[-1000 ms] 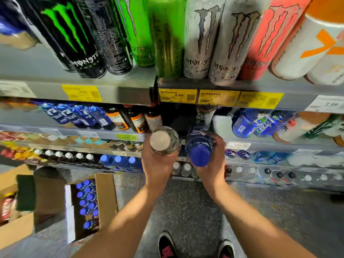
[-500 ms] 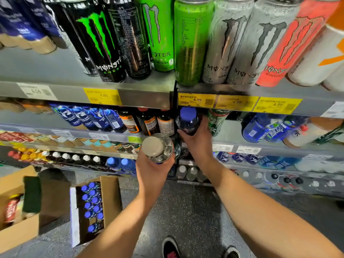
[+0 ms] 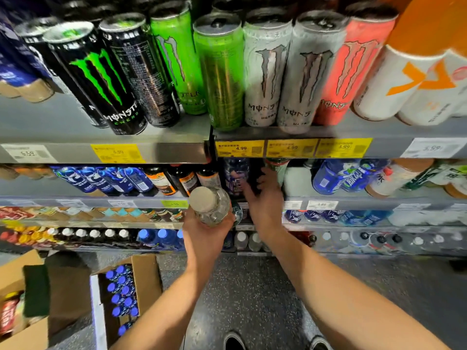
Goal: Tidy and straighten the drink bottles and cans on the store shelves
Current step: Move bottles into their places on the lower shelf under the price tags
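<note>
My left hand (image 3: 206, 236) is shut on a clear bottle with a pale cap (image 3: 211, 207), held in front of the second shelf's edge (image 3: 366, 203). My right hand (image 3: 265, 200) reaches into that shelf with fingers spread. Its thumb lies beside a dark blue bottle (image 3: 236, 176) that stands on the shelf. Its fingertips are near a green can (image 3: 278, 166) further back. The hand is blurred and I see nothing in it. Tall energy drink cans (image 3: 267, 79) in black, green, white and coral line the top shelf (image 3: 177, 152).
Blue and brown bottles (image 3: 131, 179) fill the second shelf to the left, blue bottles (image 3: 333, 176) to the right. Lower shelves hold more bottles. On the floor stand an open box of blue-capped bottles (image 3: 147, 272) and another carton (image 3: 15, 269). My shoes (image 3: 235, 341) are below.
My right hand carried the blue bottle up from in front of the shelf and set it on the second shelf, then loosened off it. The left hand kept the clear bottle, drifting slightly right.
</note>
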Demonstrator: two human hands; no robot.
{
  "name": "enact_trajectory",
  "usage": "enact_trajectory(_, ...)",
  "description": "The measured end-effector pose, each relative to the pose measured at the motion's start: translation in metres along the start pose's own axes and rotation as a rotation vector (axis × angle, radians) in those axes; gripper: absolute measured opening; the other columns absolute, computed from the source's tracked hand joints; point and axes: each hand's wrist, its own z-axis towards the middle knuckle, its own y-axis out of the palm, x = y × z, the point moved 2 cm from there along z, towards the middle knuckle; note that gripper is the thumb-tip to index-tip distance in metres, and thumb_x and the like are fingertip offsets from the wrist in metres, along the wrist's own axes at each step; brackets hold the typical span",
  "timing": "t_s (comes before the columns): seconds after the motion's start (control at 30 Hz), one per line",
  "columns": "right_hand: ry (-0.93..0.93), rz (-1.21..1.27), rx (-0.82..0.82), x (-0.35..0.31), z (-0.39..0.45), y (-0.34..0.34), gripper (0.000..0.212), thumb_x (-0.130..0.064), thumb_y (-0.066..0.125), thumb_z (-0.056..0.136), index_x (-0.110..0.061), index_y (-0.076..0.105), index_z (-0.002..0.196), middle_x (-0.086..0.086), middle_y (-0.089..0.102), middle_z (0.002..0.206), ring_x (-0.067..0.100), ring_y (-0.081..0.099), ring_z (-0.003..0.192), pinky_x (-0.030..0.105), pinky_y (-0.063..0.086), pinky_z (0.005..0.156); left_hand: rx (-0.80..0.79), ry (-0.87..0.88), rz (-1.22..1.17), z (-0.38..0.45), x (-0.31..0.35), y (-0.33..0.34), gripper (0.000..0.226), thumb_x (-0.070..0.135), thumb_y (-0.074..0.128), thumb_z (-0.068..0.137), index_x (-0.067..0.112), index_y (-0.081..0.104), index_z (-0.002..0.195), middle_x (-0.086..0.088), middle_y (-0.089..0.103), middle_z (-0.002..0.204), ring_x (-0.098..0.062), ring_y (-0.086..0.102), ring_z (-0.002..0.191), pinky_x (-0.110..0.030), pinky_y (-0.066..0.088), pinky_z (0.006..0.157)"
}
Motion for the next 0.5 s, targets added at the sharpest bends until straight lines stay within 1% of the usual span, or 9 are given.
enact_trajectory(0.03, 0.0, 0.047, 0.083, 0.005, -0.003, -0.007, 0.062, -0.037, 0.077, 0.084, -0.007, 0.048, 0.13, 0.009, 0.06, 0.116, 0.02, 0.06, 0.101, 0.041, 0.054, 0.083, -0.006, 0.005, -0.009, -0.002, 0.002, 0.003, 0.06, 0.014, 0.091, 0.068, 0.009, 0.061, 0.119, -0.001, 0.074, 0.102, -0.009, 0.07, 0.097, -0.01, 0.051, 0.079)
enact_trajectory(0.1, 0.05, 0.117, 0.213, 0.014, 0.005, -0.019, 0.072, -0.039, 0.078, 0.082, -0.004, 0.044, 0.135, 0.011, 0.05, 0.125, 0.025, 0.053, 0.113, 0.046, 0.049, 0.094, -0.024, 0.023, -0.009, -0.005, 0.007, 0.012, 0.055, 0.004, 0.089, 0.07, 0.009, 0.061, 0.117, -0.002, 0.073, 0.102, -0.005, 0.069, 0.097, -0.01, 0.05, 0.082)
enact_trajectory(0.13, 0.088, 0.099, 0.232, 0.019, 0.013, -0.023, 0.082, -0.041, 0.08, 0.079, -0.003, 0.039, 0.14, 0.013, 0.046, 0.132, 0.029, 0.049, 0.122, 0.048, 0.044, 0.102, -0.028, 0.041, 0.001, -0.007, 0.009, 0.016, 0.052, 0.002, 0.088, 0.07, 0.013, 0.061, 0.113, -0.001, 0.072, 0.101, -0.001, 0.068, 0.095, -0.009, 0.049, 0.082)
enact_trajectory(0.2, 0.146, 0.021, 0.15, 0.025, 0.033, -0.028, 0.099, -0.043, 0.084, 0.074, -0.003, 0.031, 0.147, 0.016, 0.042, 0.144, 0.032, 0.04, 0.135, 0.046, 0.036, 0.112, -0.009, 0.075, 0.048, -0.01, 0.013, 0.024, 0.054, 0.004, 0.089, 0.069, 0.03, 0.058, 0.104, 0.003, 0.071, 0.096, 0.007, 0.065, 0.09, -0.007, 0.047, 0.079)
enact_trajectory(0.23, 0.155, 0.011, 0.081, 0.027, 0.043, -0.029, 0.102, -0.042, 0.085, 0.071, -0.004, 0.03, 0.148, 0.016, 0.044, 0.145, 0.031, 0.041, 0.135, 0.044, 0.037, 0.112, 0.003, 0.079, 0.057, -0.011, 0.016, 0.028, 0.057, 0.006, 0.09, 0.067, 0.036, 0.056, 0.101, 0.005, 0.071, 0.095, 0.008, 0.065, 0.089, -0.007, 0.047, 0.078)
enact_trajectory(0.3, 0.159, -0.014, -0.028, 0.031, 0.059, -0.03, 0.094, -0.043, 0.085, 0.068, -0.009, 0.039, 0.142, 0.013, 0.056, 0.135, 0.031, 0.052, 0.126, 0.043, 0.046, 0.103, -0.007, 0.069, 0.058, -0.014, 0.02, 0.036, 0.057, 0.005, 0.09, 0.067, 0.036, 0.055, 0.1, 0.012, 0.068, 0.094, 0.012, 0.064, 0.088, -0.006, 0.048, 0.077)
enact_trajectory(0.37, 0.144, -0.088, -0.093, 0.032, 0.068, -0.033, 0.078, -0.049, 0.082, 0.068, -0.01, 0.053, 0.129, 0.011, 0.065, 0.123, 0.03, 0.061, 0.115, 0.04, 0.052, 0.092, -0.01, 0.063, 0.085, -0.016, 0.02, 0.044, 0.052, 0.001, 0.089, 0.067, 0.024, 0.056, 0.1, 0.019, 0.063, 0.091, 0.02, 0.061, 0.085, 0.0, 0.044, 0.075)
enact_trajectory(0.43, 0.133, -0.12, -0.129, 0.032, 0.071, -0.037, 0.067, -0.051, 0.08, 0.07, -0.009, 0.061, 0.119, 0.01, 0.069, 0.115, 0.028, 0.064, 0.109, 0.037, 0.053, 0.087, -0.015, 0.069, 0.121, -0.017, 0.02, 0.052, 0.047, 0.005, 0.09, 0.067, 0.01, 0.062, 0.105, 0.015, 0.064, 0.088, 0.012, 0.065, 0.085, 0.002, 0.042, 0.072)
enact_trajectory(0.5, 0.145, -0.098, -0.152, 0.031, 0.069, -0.042, 0.062, -0.043, 0.082, 0.074, -0.007, 0.06, 0.119, 0.01, 0.068, 0.116, 0.027, 0.063, 0.107, 0.035, 0.052, 0.086, -0.017, 0.071, 0.162, -0.017, 0.021, 0.06, 0.049, 0.011, 0.091, 0.067, -0.001, 0.068, 0.109, 0.01, 0.065, 0.086, -0.012, 0.069, 0.087, 0.002, 0.042, 0.07)
